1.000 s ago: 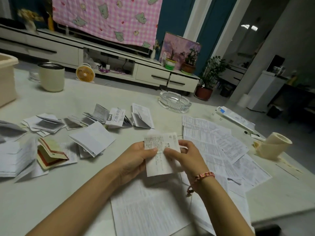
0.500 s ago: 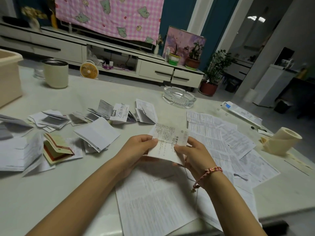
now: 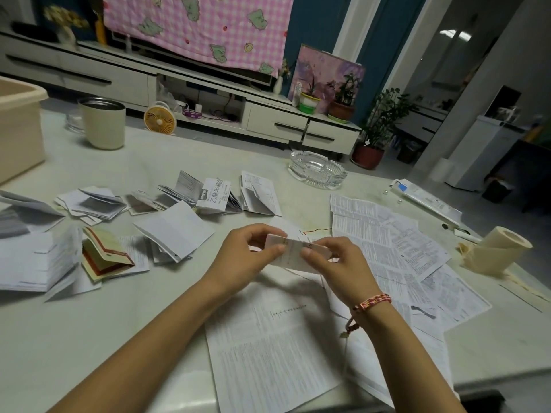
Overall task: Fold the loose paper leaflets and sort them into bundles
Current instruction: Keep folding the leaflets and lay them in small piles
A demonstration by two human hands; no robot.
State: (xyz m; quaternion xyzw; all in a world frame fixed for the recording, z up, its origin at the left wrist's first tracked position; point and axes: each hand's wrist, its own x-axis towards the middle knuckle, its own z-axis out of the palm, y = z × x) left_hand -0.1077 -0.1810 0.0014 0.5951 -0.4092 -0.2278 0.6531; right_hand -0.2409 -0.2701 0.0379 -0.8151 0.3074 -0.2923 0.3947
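While my forearms reach out over the table [image 3: 104,338], both hands hold one small folded leaflet [image 3: 293,253] in the air.
Flat printed sheets [image 3: 268,362] lie under my wrists and off to the right, and heaps of folded leaflets [image 3: 176,231] cover the left half. My left hand [image 3: 241,257] curls round the leaflet's left end with the thumb on the near face. My right hand [image 3: 334,263] pinches the right end between thumb and forefinger. A braided bracelet [image 3: 374,302] circles my right wrist.
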